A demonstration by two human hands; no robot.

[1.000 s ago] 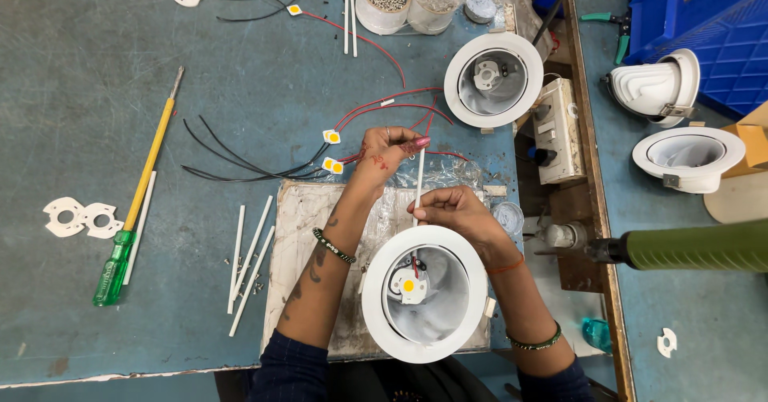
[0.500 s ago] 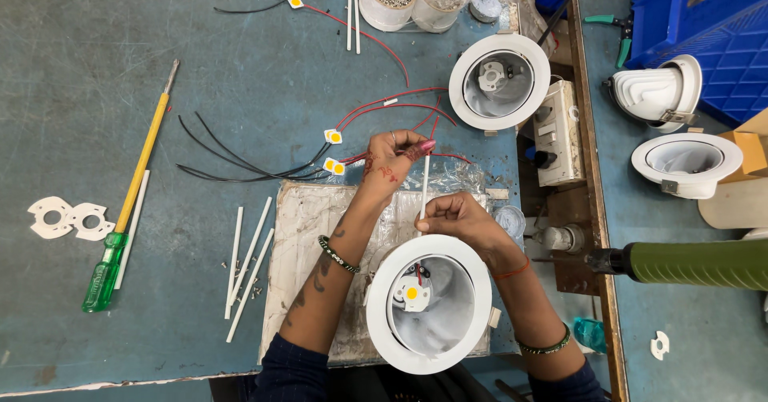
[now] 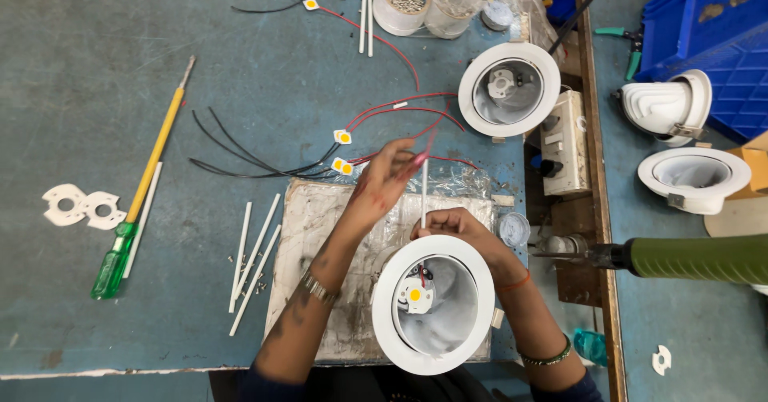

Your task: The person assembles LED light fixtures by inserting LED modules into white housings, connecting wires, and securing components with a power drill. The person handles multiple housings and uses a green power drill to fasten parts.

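Two hands are seen over the near edge of the blue desk [image 3: 96, 306]. A thin white sleeve tube [image 3: 424, 190] is pinched upright-looking between them, its long axis running away from the person: its lower end is gripped by the right hand [image 3: 452, 224], closed around it, and its far end is met by the left hand [image 3: 388, 182], whose fingertips are pressed together on a red wire [image 3: 436, 126]. A white downlight housing [image 3: 433, 304] is held just below the right hand, over a foil-covered mat [image 3: 320, 226]. Spare tubes [image 3: 256, 262] and a green-handled screwdriver [image 3: 140, 202] are left well to the left.
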